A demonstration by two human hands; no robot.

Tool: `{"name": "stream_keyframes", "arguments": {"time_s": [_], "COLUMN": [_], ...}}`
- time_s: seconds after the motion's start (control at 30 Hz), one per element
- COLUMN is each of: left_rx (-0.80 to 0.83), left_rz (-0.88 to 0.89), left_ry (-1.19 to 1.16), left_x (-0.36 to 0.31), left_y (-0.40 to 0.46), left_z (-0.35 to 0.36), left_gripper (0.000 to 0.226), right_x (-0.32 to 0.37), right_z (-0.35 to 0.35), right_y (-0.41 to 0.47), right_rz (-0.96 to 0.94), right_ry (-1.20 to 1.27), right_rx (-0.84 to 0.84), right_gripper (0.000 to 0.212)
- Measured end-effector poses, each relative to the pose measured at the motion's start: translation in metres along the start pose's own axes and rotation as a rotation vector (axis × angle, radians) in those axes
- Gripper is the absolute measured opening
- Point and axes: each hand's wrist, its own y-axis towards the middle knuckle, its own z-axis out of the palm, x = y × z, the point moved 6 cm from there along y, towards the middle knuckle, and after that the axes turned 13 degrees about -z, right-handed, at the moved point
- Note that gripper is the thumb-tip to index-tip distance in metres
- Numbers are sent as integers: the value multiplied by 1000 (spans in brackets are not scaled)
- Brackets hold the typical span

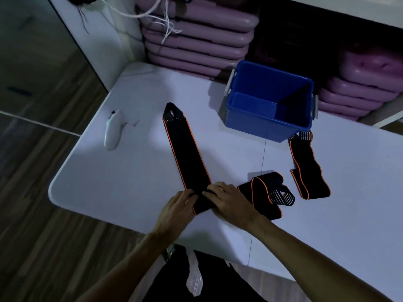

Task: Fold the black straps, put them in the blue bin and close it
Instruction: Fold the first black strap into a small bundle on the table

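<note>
1 long strap (187,149) is laid flat toward 11 o'clock so its near end can be rolled; that end is pinched by the left hand (178,205) and right hand (224,199), fingers closed on it. 2 more straps (305,171) wait at 3 o'clock. The blue bin (257,125) stands open at 1 o'clock on the surface (122,182); no lid is seen.

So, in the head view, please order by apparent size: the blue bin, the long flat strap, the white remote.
1. blue bin
2. long flat strap, though nearer the camera
3. white remote, clearly smallest
</note>
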Motion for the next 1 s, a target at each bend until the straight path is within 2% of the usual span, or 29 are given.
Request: {"name": "stream_keyframes", "arguments": {"time_s": [0.17,0.3,0.37,0.47,0.57,0.67,0.8,0.9,1.0], "left_rx": [-42,-83,-119,-145,-69,-51,-81,-139,-193], "left_rz": [-115,-316,-392,-401,-339,-292,-303,-406,-519], "left_ry": [-72,-303,-346,-302,-260,-252,-238,-299,-322], "left_x": [0,-2,-2,-3,-5,-5,-9,-10,-6], "left_y": [1,6,10,13,9,-3,-5,2,9], "left_z": [-2,-12,-20,-26,-18,-9,-12,-19,-21], "left_gripper": [30,32,25,15,23,31,32,28,34], "right_x": [-2,-18,-29,-39,-39,-33,-29,-33,-35], "right_z": [-1,-11,-15,-20,-18,-13,-8,-15,-13], "right_y": [6,19,27,37,38,22,10,25,27], "right_rz": [-76,1,39,27,-96,-147,-82,60,188], "right_ry": [5,262,387,513,470,419,471,527,561], "right_rx": [-107,-101,-48,77,153,145,84,-17,-113], "right_gripper": [32,29,30,29,27,35,47,29,23]}}
